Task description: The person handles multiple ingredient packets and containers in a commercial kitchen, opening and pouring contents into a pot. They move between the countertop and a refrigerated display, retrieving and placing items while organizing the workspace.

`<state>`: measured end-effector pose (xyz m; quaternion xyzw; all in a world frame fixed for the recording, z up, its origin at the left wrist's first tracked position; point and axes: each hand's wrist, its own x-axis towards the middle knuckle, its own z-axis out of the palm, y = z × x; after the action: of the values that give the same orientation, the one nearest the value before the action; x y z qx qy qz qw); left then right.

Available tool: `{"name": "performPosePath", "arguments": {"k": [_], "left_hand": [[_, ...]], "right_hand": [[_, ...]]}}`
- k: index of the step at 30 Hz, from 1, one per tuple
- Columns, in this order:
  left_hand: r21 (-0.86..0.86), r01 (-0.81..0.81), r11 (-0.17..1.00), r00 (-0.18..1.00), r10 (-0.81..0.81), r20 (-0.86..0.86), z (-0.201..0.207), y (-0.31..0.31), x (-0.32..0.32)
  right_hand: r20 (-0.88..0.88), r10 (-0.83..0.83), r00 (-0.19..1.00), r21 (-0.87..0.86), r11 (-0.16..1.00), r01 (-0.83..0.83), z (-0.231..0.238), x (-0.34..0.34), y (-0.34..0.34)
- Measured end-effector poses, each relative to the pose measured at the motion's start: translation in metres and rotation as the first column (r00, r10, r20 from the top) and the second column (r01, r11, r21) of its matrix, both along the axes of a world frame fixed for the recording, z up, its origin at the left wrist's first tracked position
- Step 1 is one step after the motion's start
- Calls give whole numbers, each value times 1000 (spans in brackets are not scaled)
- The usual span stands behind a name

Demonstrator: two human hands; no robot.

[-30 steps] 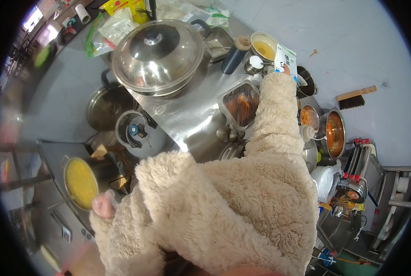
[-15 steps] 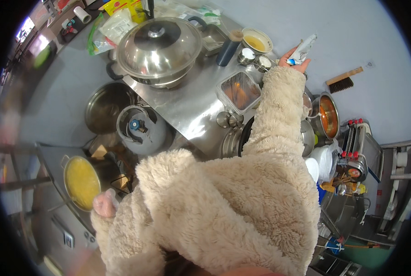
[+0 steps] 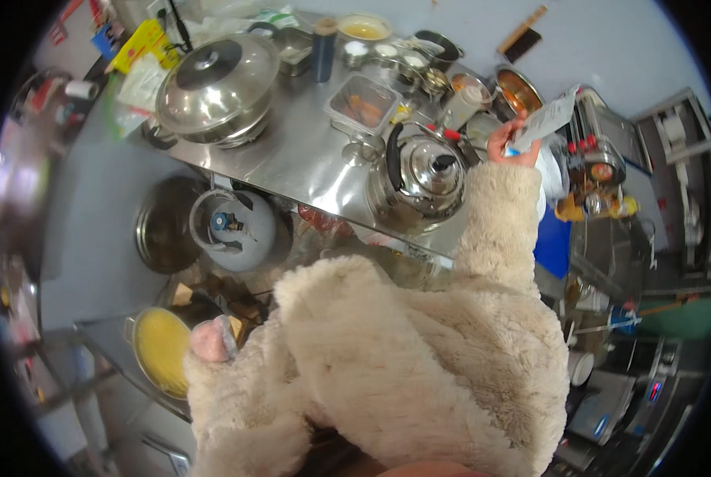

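Observation:
My right hand (image 3: 508, 147), its sleeve stretched out over the right end of the steel table, grips a white-silver packet (image 3: 552, 123) with a blue patch at its lower end. The packet tilts up to the right. Just left of this hand stands a steel kettle (image 3: 435, 179) with a black handle. My left hand (image 3: 212, 340) is low on the left, closed like a fist and seemingly wrapped in thin clear plastic; whatever it holds, if anything, is hidden. Beside it is a large pot (image 3: 160, 350) full of yellow content. Thick cream fleece sleeves cover both arms.
On the steel table (image 3: 292, 171) stand a large lidded wok (image 3: 218, 87), a clear tub (image 3: 363, 103), a dark cylinder (image 3: 323, 52) and several small bowls. A grey gas cylinder (image 3: 248, 230) stands below the table's front edge. A wooden brush (image 3: 522, 36) hangs on the wall.
The view has swung to the right, bringing the kettle out from behind my right sleeve. My right hand has moved away from the small bowls with the packet still in it.

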<state>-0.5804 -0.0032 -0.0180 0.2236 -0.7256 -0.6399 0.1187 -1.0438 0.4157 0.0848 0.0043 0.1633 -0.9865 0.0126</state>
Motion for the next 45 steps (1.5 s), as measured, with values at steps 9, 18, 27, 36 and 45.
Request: {"name": "performPosePath", "arguments": {"k": [9,18,27,36,45], "left_hand": [[315,504,804,859,-504,-87,44,68,-125],[29,759,651,620,-708,-338,86,210,-221],[-261,702,662,654,-745,-132,86,332,-262],[-550,768,327,438,-895,80,74,438,-292],[-299,891,343,355,-935,-15,56,509,-298]], "right_hand": [[423,-197,884,361,932,34,-81,171,-3],[151,483,863,195,841,-505,-111,199,-17],[85,450,889,84,886,-456,-139,185,84],[-254,371,893,931,345,121,-155,155,264],[-76,383,921,784,594,-182,-173,181,336]]}}
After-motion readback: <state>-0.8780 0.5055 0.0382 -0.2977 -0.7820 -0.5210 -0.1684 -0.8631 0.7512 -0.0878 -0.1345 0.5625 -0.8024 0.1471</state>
